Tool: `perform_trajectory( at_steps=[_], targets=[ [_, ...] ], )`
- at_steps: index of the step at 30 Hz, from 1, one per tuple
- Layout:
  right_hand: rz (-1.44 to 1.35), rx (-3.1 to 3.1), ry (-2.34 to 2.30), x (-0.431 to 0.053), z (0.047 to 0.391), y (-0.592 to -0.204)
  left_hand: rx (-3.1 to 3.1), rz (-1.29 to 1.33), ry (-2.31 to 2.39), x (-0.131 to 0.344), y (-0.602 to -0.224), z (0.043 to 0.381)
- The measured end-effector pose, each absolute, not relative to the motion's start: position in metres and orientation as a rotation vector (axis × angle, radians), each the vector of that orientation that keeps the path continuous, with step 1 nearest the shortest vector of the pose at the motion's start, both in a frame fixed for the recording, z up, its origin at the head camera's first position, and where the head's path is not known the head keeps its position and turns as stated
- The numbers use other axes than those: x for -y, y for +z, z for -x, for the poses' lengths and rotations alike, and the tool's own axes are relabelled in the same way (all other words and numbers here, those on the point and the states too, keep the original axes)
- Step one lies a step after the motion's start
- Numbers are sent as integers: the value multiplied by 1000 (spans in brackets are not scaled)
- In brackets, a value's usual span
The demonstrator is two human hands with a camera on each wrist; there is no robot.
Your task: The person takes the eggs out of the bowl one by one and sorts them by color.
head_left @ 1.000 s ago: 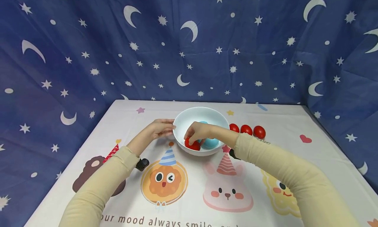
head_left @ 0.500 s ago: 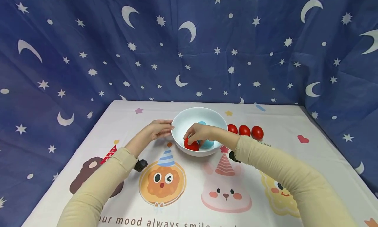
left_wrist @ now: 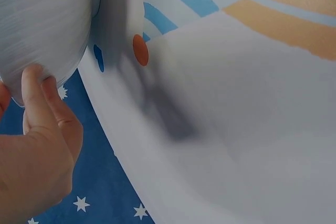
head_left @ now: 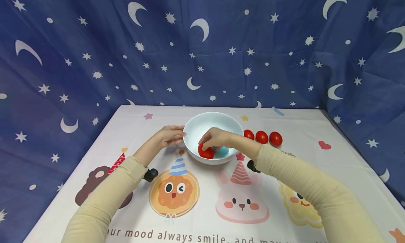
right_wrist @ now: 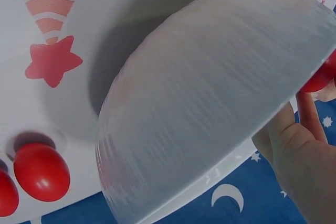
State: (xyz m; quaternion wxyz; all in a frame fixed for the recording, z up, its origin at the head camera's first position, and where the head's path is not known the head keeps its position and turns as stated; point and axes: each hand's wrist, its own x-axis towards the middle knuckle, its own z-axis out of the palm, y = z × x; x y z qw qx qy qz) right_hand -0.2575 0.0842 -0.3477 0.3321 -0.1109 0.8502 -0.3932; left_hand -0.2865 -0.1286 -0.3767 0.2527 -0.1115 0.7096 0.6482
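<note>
Left of centre in the head view, the left hand (head_left: 172, 135) meets the bowl (head_left: 196, 127) at its left side, fingers extended and nearly straight, the tips touching the wall rather than wrapped about it. The left wrist view shows this contact at the left edge of the frame. The bowl stands upright at the centre of the head view. Inside, near its lower left wall, lies the red egg (head_left: 205, 152); the right hand (head_left: 215, 138), reaching in over the right rim, pinches it between thumb and fingers, closed to the egg's width. Just right of the grip, partly hidden by the hand, are blue eggs (head_left: 222, 151). Right of the bowl, three loose eggs (head_left: 262, 137), also red, lie in a row on the printed cloth (head_left: 297, 130).
</note>
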Motion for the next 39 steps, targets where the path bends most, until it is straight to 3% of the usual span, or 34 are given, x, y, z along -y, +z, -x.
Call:
perform_trajectory(
  at_steps=[39],
  targets=[
    [302, -2228, -1265, -100, 251, -348, -1898, 310, 1801, 129, -378, 286]
  ],
)
